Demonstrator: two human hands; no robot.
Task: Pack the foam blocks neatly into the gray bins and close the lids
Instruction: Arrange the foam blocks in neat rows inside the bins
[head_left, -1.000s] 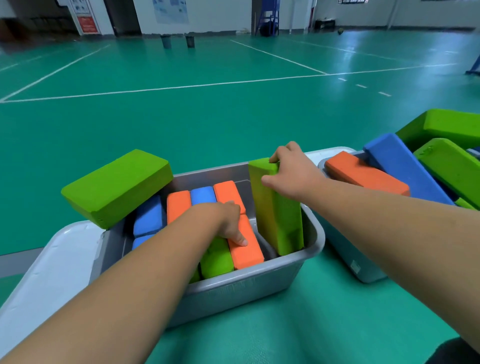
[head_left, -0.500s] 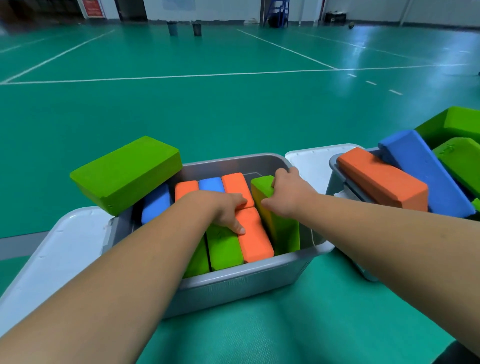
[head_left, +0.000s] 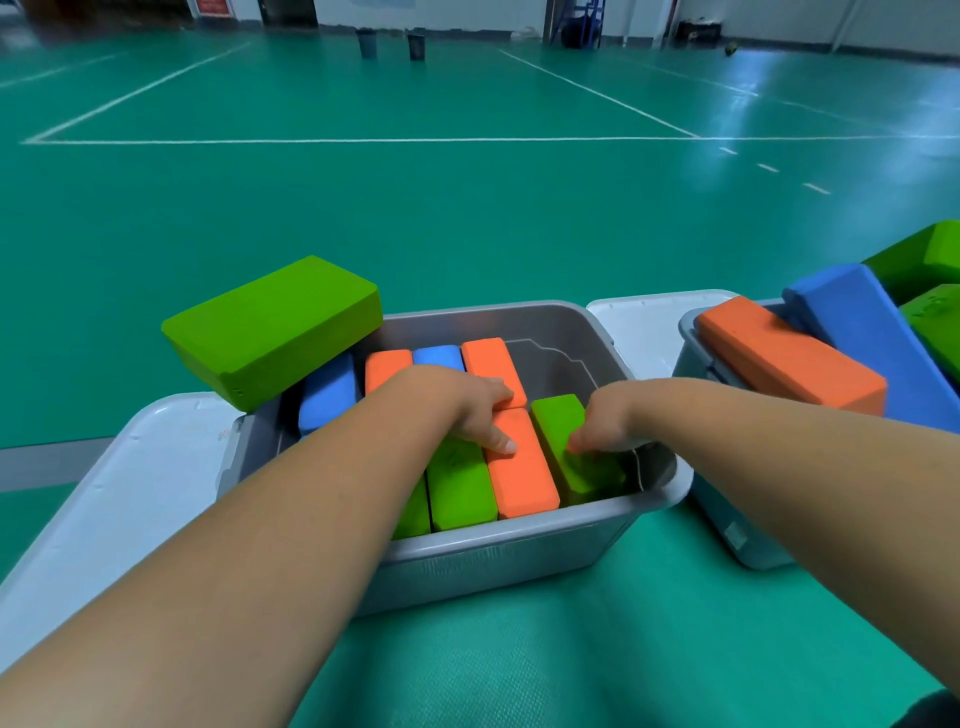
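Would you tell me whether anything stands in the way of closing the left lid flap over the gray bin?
Yes: a large green block lies tilted on the left rim of the gray bin, where the open left lid flap would swing over. The left hand and right hand reach into the bin.

One head-worn wide-angle view, facing forward and down.

It looks from above and behind the forearms, close over the near gray bin (head_left: 519, 551). The left hand (head_left: 467, 410) and the right hand (head_left: 608, 421), on a green block (head_left: 558, 423), sit just below frame centre. A second bin (head_left: 727, 535) runs off toward the right edge, and the green floor (head_left: 467, 218) recedes to a far wall (head_left: 467, 8).
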